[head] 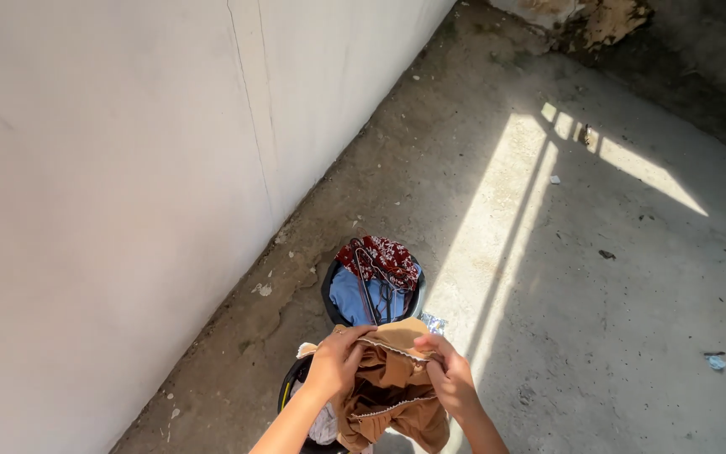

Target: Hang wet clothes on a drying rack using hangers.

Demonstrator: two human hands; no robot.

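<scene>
Looking down from the head camera, I see two bare hands holding a tan garment over laundry buckets on a concrete floor.

Largest first: a plain white plaster wall [111, 185] fills the left, meeting the grey concrete floor [598, 336], which is crossed by bright sun stripes. A round dark bucket [332, 290] near the wall holds blue cloth, red floral fabric and wire hangers. Nearer me, a second dark bucket [289, 388] sits under the crumpled tan-brown cloth garment [388, 391]. My left hand [335, 363] and right hand [447, 377] each pinch its top edge, fingers curled and pressed together on the fabric.
</scene>
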